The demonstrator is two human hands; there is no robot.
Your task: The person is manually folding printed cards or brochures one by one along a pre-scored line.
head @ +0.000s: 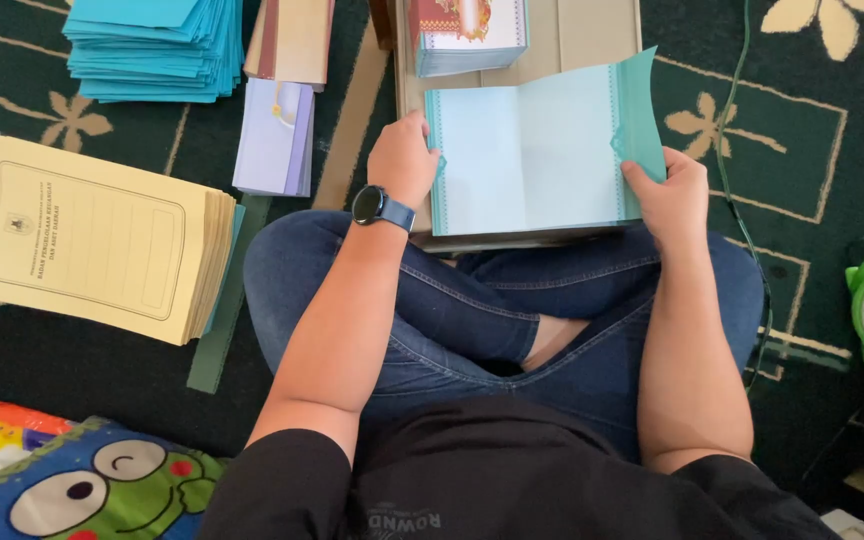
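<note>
You held the teal card (537, 150) open on the low board (592, 30) over your crossed legs; it looked light, thin and easily creased, best gripped at its edges. Your left hand (402, 160) pressed down its left edge, and your right hand (667, 195) pinched the raised right flap, forearms angled inward.

pale teal card (532, 150), unfolded flat
</note>
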